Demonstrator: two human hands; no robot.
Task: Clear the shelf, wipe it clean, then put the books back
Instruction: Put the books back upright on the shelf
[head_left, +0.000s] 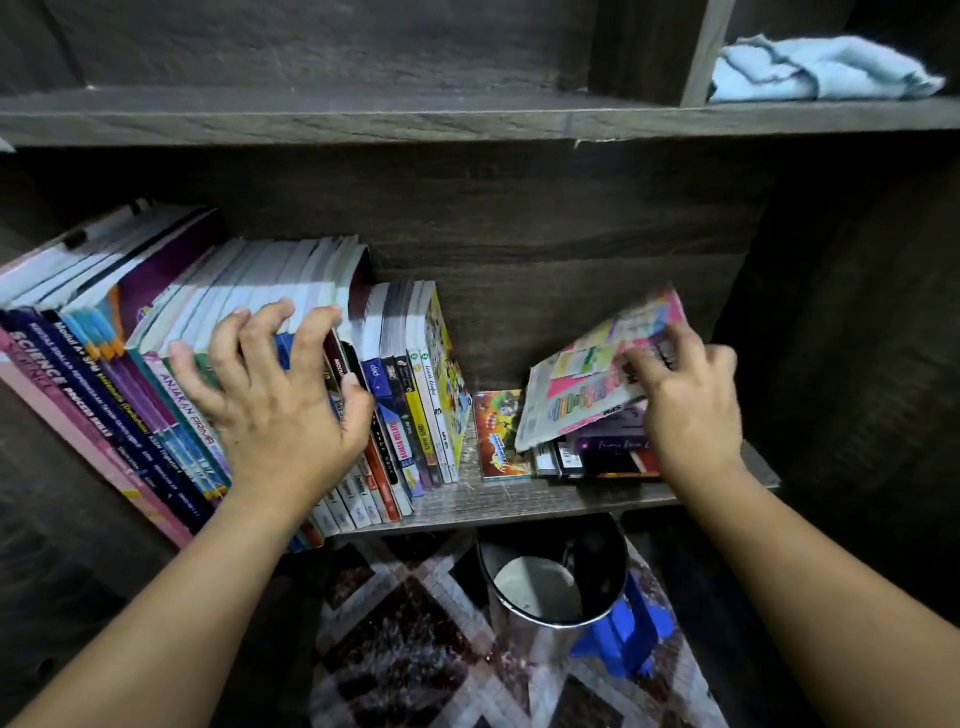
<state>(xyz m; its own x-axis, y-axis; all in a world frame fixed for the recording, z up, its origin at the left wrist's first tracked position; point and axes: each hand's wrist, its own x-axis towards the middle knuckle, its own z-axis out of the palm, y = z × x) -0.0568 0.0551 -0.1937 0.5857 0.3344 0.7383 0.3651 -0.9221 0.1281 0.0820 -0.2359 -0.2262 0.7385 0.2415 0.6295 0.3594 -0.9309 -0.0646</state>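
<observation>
Dark wood shelf (519, 506) above patterned rug (415, 649)

Showing dark wood grain on the bookshelf (519, 501), pale blue on the cloth (821, 67) in its top compartment, pink on the magazine (587, 384) at its right, maroon-and-white diamonds on the rug (415, 623) below.

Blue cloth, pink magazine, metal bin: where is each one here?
blue cloth (821, 70): head view, middle of its folds.
pink magazine (597, 379): head view, centre of its cover.
metal bin (602, 556): head view, its dark inner wall.
</observation>
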